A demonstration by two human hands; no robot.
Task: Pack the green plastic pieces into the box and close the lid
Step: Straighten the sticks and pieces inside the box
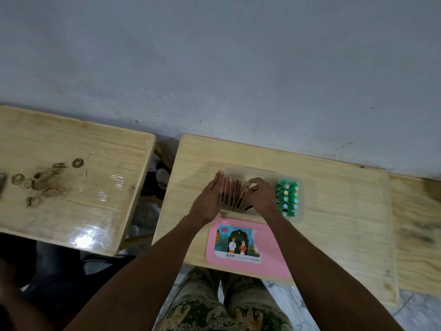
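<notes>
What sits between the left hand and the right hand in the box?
In the head view, a row of upright flat packets stands in the box between the left hand and right hand.

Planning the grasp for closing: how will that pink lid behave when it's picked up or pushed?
The pink lid looks thin and flat, so it is probably light and may flex a little if lifted by one edge. Lying flush on the glossy wooden table, it would likely slide rather than tip or roll. Its near edge seems to overhang the table, offering a grip underneath.

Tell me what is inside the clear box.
In the clear box, green plastic pieces fill the right end; flat brown-and-red packets stand on edge at left. Both hands hide some packets and the box floor.
</notes>
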